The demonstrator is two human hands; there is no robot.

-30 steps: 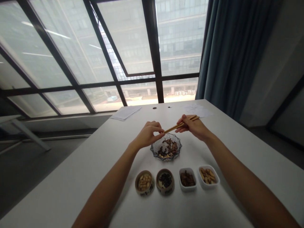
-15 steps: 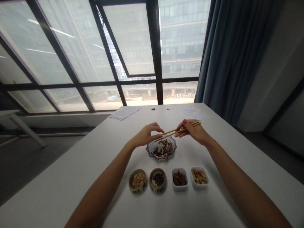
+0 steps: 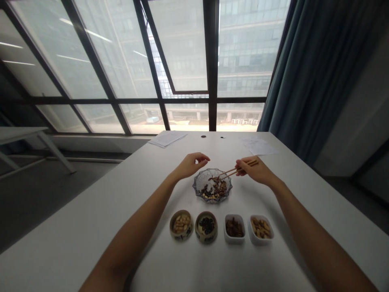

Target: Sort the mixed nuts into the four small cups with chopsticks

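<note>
My right hand [image 3: 253, 168] grips a pair of wooden chopsticks [image 3: 234, 170], whose tips reach over the right side of a scalloped glass bowl [image 3: 200, 180]. Dark dried pieces and some pale nuts lie mixed in that bowl. Just beyond the bowl's left rim, my left hand [image 3: 194, 163] hovers with thumb and fingers curved and a small gap between them; nothing shows in it. Nearer to me stand a round bowl of peanuts [image 3: 181, 224], a round bowl of black pieces [image 3: 206, 225], a white square dish of brown pieces [image 3: 234, 227] and another of tan pieces [image 3: 260, 228].
White table [image 3: 182, 267] under everything. Paper sheets lie at its far left [image 3: 167, 138] and far right [image 3: 259, 146]. Behind it are windows, with a blue curtain [image 3: 291, 89] on the right. Another table [image 3: 22, 134] stands at the far left.
The chopsticks' tips have come away from my left hand and dropped to the glass bowl. My left hand has drawn up off the bowl. The whole view has shifted slightly.
</note>
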